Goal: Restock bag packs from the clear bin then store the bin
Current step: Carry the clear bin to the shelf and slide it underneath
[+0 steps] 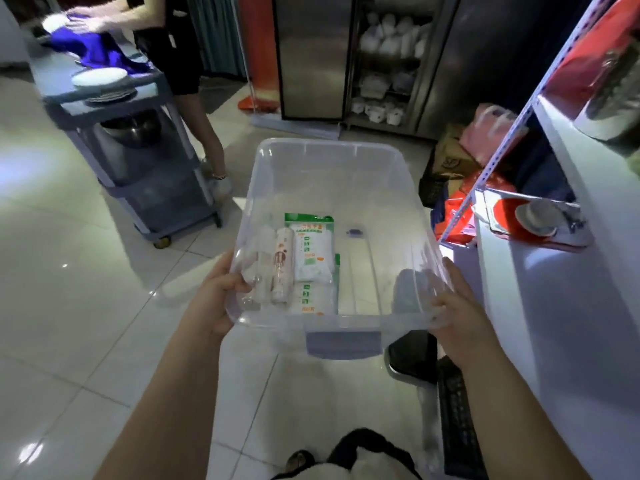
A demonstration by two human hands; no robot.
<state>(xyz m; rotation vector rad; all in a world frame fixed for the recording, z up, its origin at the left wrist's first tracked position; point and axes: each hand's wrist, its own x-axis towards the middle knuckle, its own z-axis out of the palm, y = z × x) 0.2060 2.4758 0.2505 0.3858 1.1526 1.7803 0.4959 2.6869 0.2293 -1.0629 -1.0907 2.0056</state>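
I hold a clear plastic bin (pixel 332 157) with a purple latch in front of me, above the tiled floor. My left hand (pixel 216 299) grips its near left corner. My right hand (pixel 453 303) grips its near right corner. Inside on the left lie white and green bag packs (pixel 311 251), one partly under another. Beside them stands a slim pinkish roll (pixel 280 265). The right half of the bin's floor is bare.
A white metal shelf (pixel 561 306) with boxed goods stands at my right. A grey cart (pixel 152 188) with plates is at the left, where another person handles a blue cloth. A steel cabinet (pixel 311 64) and cartons on the floor lie ahead.
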